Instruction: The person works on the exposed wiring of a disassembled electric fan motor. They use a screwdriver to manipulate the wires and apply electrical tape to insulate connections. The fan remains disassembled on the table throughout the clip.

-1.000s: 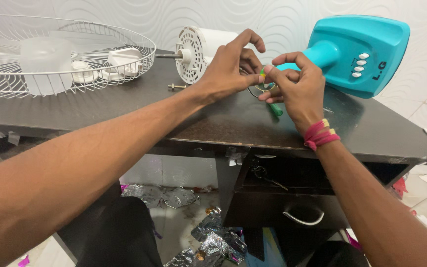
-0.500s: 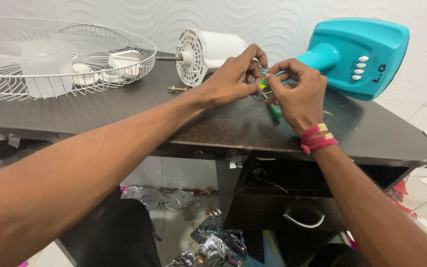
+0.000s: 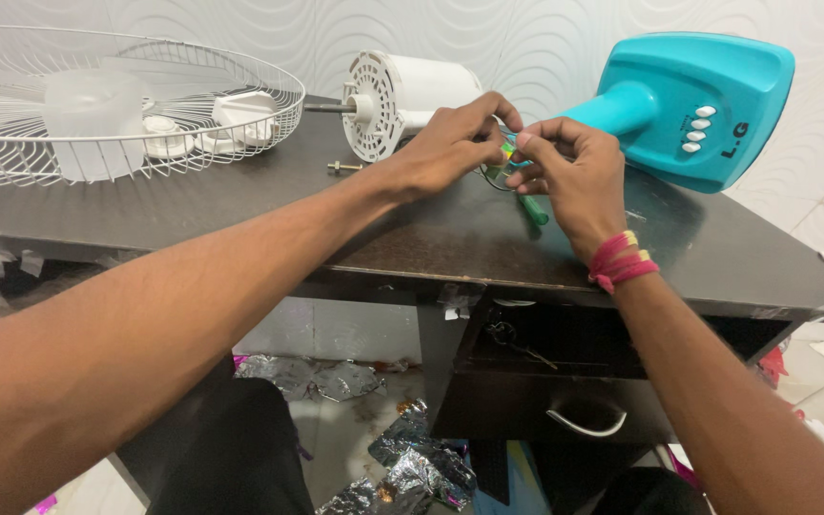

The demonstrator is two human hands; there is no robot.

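Between the fingertips of both hands, just in front of the white fan motor (image 3: 412, 105), sit thin wires (image 3: 500, 170) with a small yellow-green piece. Left hand (image 3: 450, 148) has its grip pinched tight on them from the left; right hand (image 3: 569, 172), a pink-red thread band at its wrist, pinches them from the right. A green screwdriver (image 3: 532, 208) lies on the dark table (image 3: 240, 205) beneath. Farther out stand the teal fan base (image 3: 698, 105), a wire fan guard (image 3: 126, 105) and a small bolt (image 3: 340, 167).
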